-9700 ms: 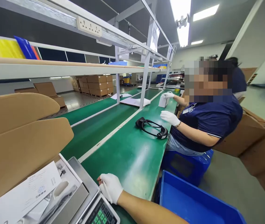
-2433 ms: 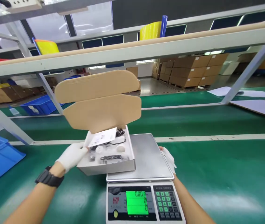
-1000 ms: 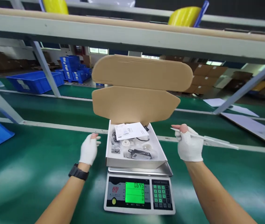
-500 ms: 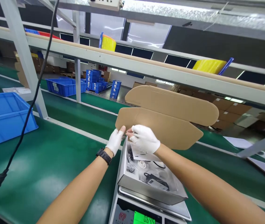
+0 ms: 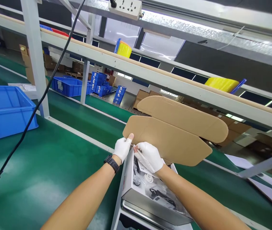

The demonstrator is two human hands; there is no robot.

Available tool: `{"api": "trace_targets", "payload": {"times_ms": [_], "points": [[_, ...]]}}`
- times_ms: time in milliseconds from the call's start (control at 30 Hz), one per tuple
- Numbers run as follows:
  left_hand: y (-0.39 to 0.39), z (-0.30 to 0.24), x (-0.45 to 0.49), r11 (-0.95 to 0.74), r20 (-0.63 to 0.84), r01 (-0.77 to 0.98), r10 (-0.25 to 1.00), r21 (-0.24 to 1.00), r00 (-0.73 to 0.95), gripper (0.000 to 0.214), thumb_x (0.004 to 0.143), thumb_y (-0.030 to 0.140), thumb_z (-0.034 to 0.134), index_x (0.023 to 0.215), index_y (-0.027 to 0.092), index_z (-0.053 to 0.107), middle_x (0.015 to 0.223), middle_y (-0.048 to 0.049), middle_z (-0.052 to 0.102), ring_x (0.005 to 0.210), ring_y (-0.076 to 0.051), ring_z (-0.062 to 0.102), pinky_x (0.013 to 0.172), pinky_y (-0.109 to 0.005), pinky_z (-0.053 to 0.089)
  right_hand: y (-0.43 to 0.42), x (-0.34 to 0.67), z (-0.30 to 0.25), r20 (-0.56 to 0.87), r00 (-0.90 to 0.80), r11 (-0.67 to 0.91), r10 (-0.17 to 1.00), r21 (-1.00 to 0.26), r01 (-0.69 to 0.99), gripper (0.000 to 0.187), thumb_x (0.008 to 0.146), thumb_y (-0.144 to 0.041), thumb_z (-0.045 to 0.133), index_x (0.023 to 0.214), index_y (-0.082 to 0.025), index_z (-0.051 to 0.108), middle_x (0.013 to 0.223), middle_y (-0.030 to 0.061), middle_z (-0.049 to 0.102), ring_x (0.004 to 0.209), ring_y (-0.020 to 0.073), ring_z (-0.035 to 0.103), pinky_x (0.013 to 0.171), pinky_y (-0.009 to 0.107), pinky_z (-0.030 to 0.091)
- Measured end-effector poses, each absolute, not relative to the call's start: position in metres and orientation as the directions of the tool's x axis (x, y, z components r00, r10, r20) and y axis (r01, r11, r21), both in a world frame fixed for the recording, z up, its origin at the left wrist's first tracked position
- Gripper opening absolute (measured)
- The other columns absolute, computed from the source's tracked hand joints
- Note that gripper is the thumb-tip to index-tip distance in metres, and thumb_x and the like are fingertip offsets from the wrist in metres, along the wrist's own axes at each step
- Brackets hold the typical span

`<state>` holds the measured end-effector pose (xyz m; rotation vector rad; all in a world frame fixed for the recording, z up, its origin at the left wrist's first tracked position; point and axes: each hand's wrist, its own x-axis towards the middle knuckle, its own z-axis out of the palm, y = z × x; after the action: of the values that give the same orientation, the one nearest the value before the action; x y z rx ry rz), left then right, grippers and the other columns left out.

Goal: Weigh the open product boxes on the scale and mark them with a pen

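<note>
A cardboard box point(image 5: 147, 201), white outside, stands on a weighing scale point(image 5: 128, 210) with its brown lid point(image 5: 171, 140) raised at the back. Inside lie a black part point(image 5: 162, 196) in clear plastic, a coiled white cord point(image 5: 148, 178) and a printed paper sheet, partly under my right hand. My left hand point(image 5: 122, 148), in a white fingertip-less glove, closes on the box's far left corner, thumb up against the lid. My right hand point(image 5: 150, 156), gloved likewise, pinches at the same corner from inside. The exact fold between the fingertips is hidden.
A blue bin point(image 5: 6, 111) stands at the left on the green bench point(image 5: 78, 127), with a black cable point(image 5: 44, 92) hanging before it. Another blue bin point(image 5: 68, 86) sits farther back. A shelf rail point(image 5: 150, 75) crosses above, and a power strip point(image 5: 126, 8) is overhead.
The view has tilted and shifted, so the scale's display has mostly left the frame. My right hand has come lower at the box corner, and my left thumb now presses against the lid.
</note>
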<state>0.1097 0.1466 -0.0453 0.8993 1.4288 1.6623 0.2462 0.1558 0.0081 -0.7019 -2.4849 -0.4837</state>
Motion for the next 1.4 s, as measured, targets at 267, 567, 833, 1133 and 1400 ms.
{"api": "trace_targets", "payload": {"times_ms": [267,567,833,1133,1400], "points": [[0.145,-0.044,0.11,-0.121,0.061,-0.099,0.88,0.988,-0.471,0.056,0.068,0.071,0.051,0.056,0.017,0.054,0.063,-0.0083,0.063,0.06,-0.016,0.056,0.057,-0.026,0.041,0.155,0.247,0.008,0.547,-0.749,0.825,0.374,0.173,0.538,0.026,0.089,-0.026,0.041,0.065,-0.019,0.048,0.064,0.0029,0.057,0.062,0.0163,0.051,0.06,0.027,0.035],[0.144,-0.042,0.11,-0.106,0.058,-0.071,0.871,0.992,-0.488,0.057,0.068,0.073,0.049,0.051,0.018,0.048,0.057,-0.0057,0.058,0.056,-0.015,0.052,0.055,-0.026,0.04,0.156,0.247,0.007,0.543,-0.752,0.823,0.374,0.179,0.539,0.028,0.089,-0.026,0.04,0.064,-0.019,0.047,0.064,0.0034,0.055,0.061,0.0165,0.049,0.058,0.027,0.034],[0.144,-0.042,0.111,-0.099,0.045,-0.085,0.872,0.991,-0.487,0.055,0.069,0.071,0.051,0.052,0.019,0.05,0.057,-0.006,0.058,0.059,-0.016,0.054,0.055,-0.026,0.04,0.155,0.248,0.007,0.546,-0.752,0.825,0.369,0.18,0.535,0.029,0.089,-0.026,0.04,0.062,-0.019,0.046,0.063,0.0035,0.054,0.06,0.0164,0.048,0.058,0.027,0.032],[0.145,-0.043,0.11,-0.091,0.038,-0.087,0.875,0.992,-0.482,0.057,0.068,0.072,0.051,0.052,0.018,0.05,0.058,-0.007,0.06,0.058,-0.016,0.055,0.056,-0.026,0.042,0.157,0.249,0.004,0.56,-0.735,0.829,0.383,0.142,0.541,0.03,0.09,-0.028,0.038,0.062,-0.02,0.045,0.063,0.0037,0.053,0.059,0.0164,0.048,0.058,0.027,0.034],[0.134,-0.033,0.107,-0.127,0.021,-0.258,0.925,0.958,-0.379,0.057,0.07,0.069,0.052,0.076,0.013,0.064,0.08,-0.0126,0.068,0.07,-0.02,0.064,0.065,-0.03,0.05,0.138,0.261,0.037,0.657,-0.456,0.783,0.601,-0.366,0.504,0.023,0.084,-0.041,0.051,0.075,-0.021,0.058,0.071,0.0026,0.063,0.061,0.0158,0.058,0.059,0.027,0.044]]}}
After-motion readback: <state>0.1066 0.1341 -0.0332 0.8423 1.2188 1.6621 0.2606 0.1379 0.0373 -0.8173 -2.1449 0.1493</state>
